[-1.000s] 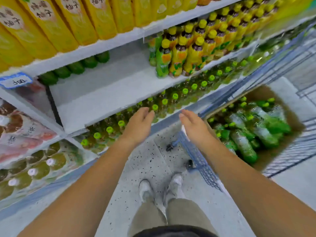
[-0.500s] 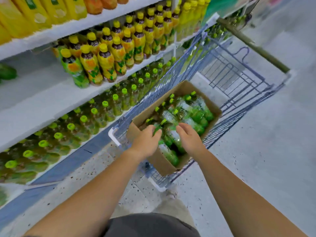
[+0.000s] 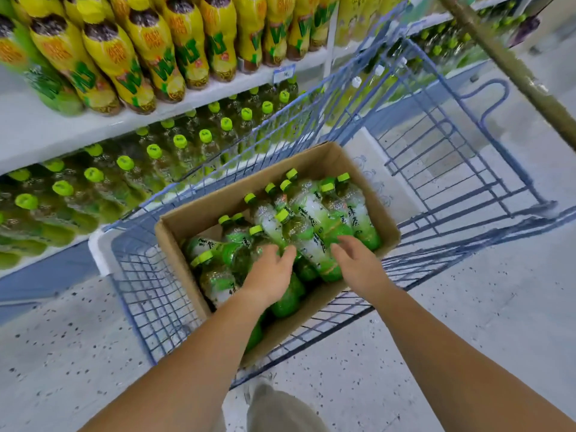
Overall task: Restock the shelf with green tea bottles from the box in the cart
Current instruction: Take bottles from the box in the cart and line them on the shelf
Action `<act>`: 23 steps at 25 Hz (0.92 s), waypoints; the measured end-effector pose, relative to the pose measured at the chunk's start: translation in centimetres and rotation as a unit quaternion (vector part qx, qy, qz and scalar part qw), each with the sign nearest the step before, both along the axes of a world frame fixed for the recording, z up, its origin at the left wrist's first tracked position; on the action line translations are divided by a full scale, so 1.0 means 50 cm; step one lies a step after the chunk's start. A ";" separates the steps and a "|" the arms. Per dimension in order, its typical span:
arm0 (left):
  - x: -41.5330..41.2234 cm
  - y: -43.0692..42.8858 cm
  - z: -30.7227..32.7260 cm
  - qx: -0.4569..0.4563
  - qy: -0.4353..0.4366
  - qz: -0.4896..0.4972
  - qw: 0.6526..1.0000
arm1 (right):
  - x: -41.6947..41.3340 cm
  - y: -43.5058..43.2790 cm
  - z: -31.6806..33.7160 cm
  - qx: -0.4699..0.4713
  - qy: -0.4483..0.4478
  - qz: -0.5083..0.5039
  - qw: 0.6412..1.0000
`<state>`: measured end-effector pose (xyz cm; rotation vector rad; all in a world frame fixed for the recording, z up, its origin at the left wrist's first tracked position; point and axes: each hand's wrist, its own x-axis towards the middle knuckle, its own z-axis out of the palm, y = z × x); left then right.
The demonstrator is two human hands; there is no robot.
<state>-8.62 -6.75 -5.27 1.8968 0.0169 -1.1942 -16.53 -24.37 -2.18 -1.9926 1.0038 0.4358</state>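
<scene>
An open cardboard box (image 3: pixel 218 201) sits in the blue wire cart (image 3: pixel 461 169). It holds several green tea bottles (image 3: pixel 314 219) lying on their sides, with green caps and green-white labels. My left hand (image 3: pixel 269 274) rests palm down on the bottles in the near middle of the box, fingers spread. Just to its right, my right hand (image 3: pixel 358 265) hovers over the bottles, fingers apart and holding nothing. A single bottle (image 3: pixel 321 254) lies between the two hands.
White shelves (image 3: pixel 37 132) run along the left: yellow-labelled bottles (image 3: pixel 131 57) above, green-capped bottles (image 3: pixel 124 169) on the lower shelf beside the cart. The cart's handle bar (image 3: pixel 511 63) crosses the upper right. Speckled floor lies around my feet.
My view swung from the shelf to the cart. Both hands moved from the empty shelf gap down into the box and now lie over the bottles.
</scene>
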 end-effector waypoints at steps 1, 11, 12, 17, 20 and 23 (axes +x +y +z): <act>-0.003 -0.025 -0.024 0.000 0.007 0.015 1.000 | 0.011 -0.021 -0.018 -0.018 -0.002 0.005 1.000; -0.061 -0.188 -0.152 0.047 -0.062 0.232 0.970 | 0.133 -0.139 -0.145 -0.142 0.032 0.153 0.977; -0.067 -0.199 -0.153 0.046 -0.070 0.252 0.964 | 0.137 -0.144 -0.149 -0.142 0.033 0.150 0.978; -0.103 -0.224 -0.156 0.002 -0.057 0.372 0.927 | 0.145 -0.165 -0.151 -0.108 0.054 0.171 0.978; -0.110 -0.189 -0.165 -0.042 -0.039 0.374 0.926 | 0.122 -0.178 -0.149 0.015 0.081 0.144 0.986; -0.104 -0.128 -0.173 -0.082 -0.025 0.350 0.933 | 0.080 -0.170 -0.155 0.112 0.123 0.094 0.982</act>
